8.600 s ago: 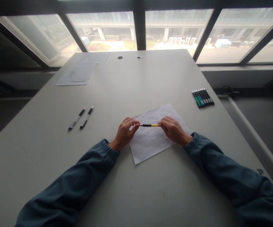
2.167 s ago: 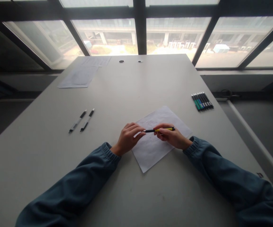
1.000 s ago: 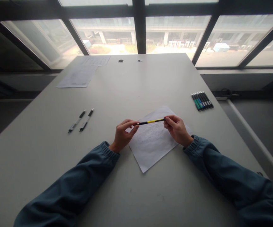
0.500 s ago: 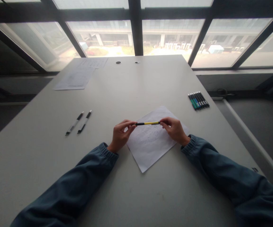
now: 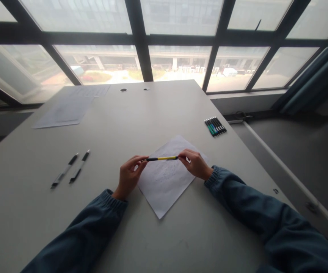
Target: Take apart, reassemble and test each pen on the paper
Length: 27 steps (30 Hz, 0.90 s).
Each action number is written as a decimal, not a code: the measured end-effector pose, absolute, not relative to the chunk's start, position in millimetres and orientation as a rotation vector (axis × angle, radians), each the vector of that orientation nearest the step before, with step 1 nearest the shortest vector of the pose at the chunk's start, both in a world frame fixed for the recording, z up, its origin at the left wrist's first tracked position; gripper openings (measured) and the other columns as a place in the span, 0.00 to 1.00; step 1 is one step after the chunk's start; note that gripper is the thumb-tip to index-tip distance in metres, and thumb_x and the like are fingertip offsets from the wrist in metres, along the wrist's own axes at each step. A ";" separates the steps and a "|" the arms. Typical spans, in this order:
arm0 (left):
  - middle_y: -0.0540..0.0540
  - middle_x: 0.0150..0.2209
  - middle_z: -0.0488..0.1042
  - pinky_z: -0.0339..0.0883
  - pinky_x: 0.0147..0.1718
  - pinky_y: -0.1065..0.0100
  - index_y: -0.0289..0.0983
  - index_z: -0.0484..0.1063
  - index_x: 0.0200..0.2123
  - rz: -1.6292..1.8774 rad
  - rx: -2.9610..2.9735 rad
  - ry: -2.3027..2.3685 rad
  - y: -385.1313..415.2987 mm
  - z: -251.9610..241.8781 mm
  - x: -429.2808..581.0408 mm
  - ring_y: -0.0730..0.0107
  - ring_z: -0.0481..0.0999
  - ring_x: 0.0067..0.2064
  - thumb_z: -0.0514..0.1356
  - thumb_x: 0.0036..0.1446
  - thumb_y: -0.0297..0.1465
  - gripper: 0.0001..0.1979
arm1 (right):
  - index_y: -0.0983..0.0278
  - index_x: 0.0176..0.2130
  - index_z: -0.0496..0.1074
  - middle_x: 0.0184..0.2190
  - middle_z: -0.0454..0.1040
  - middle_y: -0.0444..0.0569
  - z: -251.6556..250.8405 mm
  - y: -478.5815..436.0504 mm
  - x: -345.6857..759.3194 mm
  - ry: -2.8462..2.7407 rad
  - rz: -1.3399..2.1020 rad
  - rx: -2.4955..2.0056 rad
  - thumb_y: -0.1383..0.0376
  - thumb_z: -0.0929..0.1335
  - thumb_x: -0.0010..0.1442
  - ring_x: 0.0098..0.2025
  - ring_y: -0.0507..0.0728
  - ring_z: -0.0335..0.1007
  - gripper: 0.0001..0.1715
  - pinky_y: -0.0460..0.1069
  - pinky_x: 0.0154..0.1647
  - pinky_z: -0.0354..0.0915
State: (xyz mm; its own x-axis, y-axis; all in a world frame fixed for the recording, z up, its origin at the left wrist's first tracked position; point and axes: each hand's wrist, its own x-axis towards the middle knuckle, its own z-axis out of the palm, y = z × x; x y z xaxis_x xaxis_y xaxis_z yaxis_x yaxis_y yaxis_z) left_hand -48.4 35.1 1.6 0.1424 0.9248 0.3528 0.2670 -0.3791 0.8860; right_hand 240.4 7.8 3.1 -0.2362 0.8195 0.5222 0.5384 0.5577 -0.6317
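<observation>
A yellow-and-black pen (image 5: 166, 158) is held level between both hands, above a sheet of white paper (image 5: 160, 193) with faint scribbles. My left hand (image 5: 130, 174) pinches the pen's black end between thumb and fingers. At the other end, my right hand (image 5: 194, 163) grips the pen with its fingertips. The clip shows on the underside near the right hand. The paper lies turned cornerwise on the white table, partly hidden by the hands.
Two pens, a clear-and-black one (image 5: 65, 170) and a white-and-black one (image 5: 79, 167), lie on the left. A row of several pens (image 5: 215, 126) lies near the right edge. Printed sheets (image 5: 64, 110) rest at the far left. Windows stand behind the table (image 5: 141, 117).
The view has turned to the right and tilted up, so the table's things sit further left and lower. Both hands keep hold of the pen in much the same pose.
</observation>
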 end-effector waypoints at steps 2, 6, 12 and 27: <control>0.43 0.41 0.80 0.72 0.40 0.66 0.37 0.79 0.48 1.193 1.768 1.188 37.2 1.0 -48.2 0.66 0.79 0.40 0.64 0.61 0.42 0.18 | 0.63 0.38 0.74 0.32 0.74 0.47 4.2 7.4 247.1 -1.899 0.367 -1.133 0.67 0.66 0.68 0.32 0.53 0.67 0.07 0.47 0.35 0.63; 0.44 0.38 0.80 0.72 0.42 0.65 0.36 0.75 0.52 1.170 1.731 1.272 39.6 2.1 -48.2 0.66 0.79 0.39 0.58 0.65 0.44 0.21 | 0.64 0.36 0.75 0.30 0.74 0.46 3.3 14.3 273.1 -1.772 0.244 -1.296 0.67 0.67 0.66 0.30 0.53 0.67 0.07 0.47 0.35 0.63; 0.46 0.34 0.80 0.71 0.45 0.64 0.36 0.78 0.42 1.035 1.815 1.313 38.5 7.1 -50.2 0.65 0.80 0.39 0.58 0.63 0.43 0.17 | 0.65 0.32 0.75 0.28 0.77 0.48 -7.0 32.1 332.0 -1.495 0.049 -1.630 0.66 0.69 0.62 0.30 0.55 0.69 0.07 0.48 0.37 0.63; 0.48 0.30 0.79 0.70 0.39 0.67 0.37 0.80 0.39 0.916 1.980 1.159 37.4 7.9 -52.3 0.66 0.79 0.35 0.60 0.63 0.42 0.15 | 0.61 0.33 0.78 0.35 0.82 0.52 -15.5 45.4 355.9 -1.242 0.093 -2.322 0.62 0.69 0.61 0.39 0.60 0.78 0.07 0.49 0.40 0.64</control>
